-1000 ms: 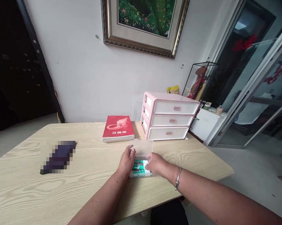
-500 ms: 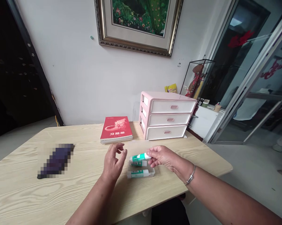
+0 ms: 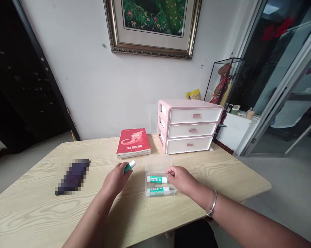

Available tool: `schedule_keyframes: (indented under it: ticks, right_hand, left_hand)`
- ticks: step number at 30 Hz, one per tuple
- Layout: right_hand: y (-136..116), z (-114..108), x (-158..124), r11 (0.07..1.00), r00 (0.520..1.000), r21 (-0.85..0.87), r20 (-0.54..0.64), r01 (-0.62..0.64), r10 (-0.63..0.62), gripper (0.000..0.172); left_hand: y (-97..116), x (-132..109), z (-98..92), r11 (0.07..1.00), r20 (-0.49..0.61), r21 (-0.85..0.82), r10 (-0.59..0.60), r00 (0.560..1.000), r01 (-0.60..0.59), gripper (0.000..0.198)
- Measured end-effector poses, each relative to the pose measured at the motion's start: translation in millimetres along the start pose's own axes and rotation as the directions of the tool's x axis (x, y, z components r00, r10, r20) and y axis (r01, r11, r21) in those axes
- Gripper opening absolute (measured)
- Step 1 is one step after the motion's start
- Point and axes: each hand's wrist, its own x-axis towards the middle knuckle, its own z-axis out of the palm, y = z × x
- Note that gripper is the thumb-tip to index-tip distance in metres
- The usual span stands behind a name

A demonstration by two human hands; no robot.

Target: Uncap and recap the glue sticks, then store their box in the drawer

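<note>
My left hand (image 3: 118,178) is closed around a green glue stick with a white cap (image 3: 131,166), tilted up to the right above the table. To its right, a clear plastic box (image 3: 173,193) stands open, its transparent lid (image 3: 158,163) folded back toward the wall. Inside lie two glue sticks with green labels, an upper one (image 3: 157,179) and a lower one (image 3: 157,191), roughly parallel. My right hand (image 3: 180,178) is at the box's upper right edge, thumb and fingertips pinched together; I cannot make out whether they grip anything.
A red book (image 3: 133,142) lies behind the box. The pink and white drawer unit (image 3: 193,129) stands at the back right of the wooden table (image 3: 36,206). A blurred dark item (image 3: 73,176) lies on the left. The table's edge curves round at the right.
The glue stick has passed from my right hand to my left, which has closed on it and moved left. My right hand is now at the box edge. The view has shifted slightly.
</note>
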Motion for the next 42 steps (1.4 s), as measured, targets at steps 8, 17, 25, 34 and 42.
schedule_keyframes:
  ticks: [8, 17, 25, 34, 42]
  right_hand:
    - [0.7, 9.5, -7.4, 0.864, 0.979, -0.463, 0.057, 0.200, -0.195, 0.023]
    - [-1.1, 11.4, 10.4, 0.962, 0.970, -0.196, 0.114, -0.190, 0.215, 0.039]
    - [-9.1, 17.4, 23.3, 0.936, 0.914, -0.036, 0.205, -0.351, 0.351, 0.049]
    - [-26.4, 18.6, 8.0, 0.911, 0.942, 0.249, 0.146, -0.329, 0.301, 0.039]
    - [-12.6, 14.9, 2.7, 0.928, 0.981, 0.319, 0.043, -0.195, 0.191, 0.026]
  left_hand:
    - [0.9, 49.8, 25.1, 0.993, -0.001, 0.117, 0.014, 1.000, -0.014, 0.025]
    - [10.0, 41.7, 30.0, 0.998, -0.132, 0.057, 0.029, 0.991, -0.021, 0.036]
    - [44.6, -8.6, 27.2, 0.963, -0.020, -0.109, 0.245, 0.969, -0.246, 0.023]
    - [70.6, -9.2, 34.6, 0.949, 0.083, 0.043, 0.309, 0.947, -0.313, 0.011]
    - [70.3, -11.4, 22.7, 0.929, 0.053, 0.012, 0.368, 0.928, -0.369, 0.017]
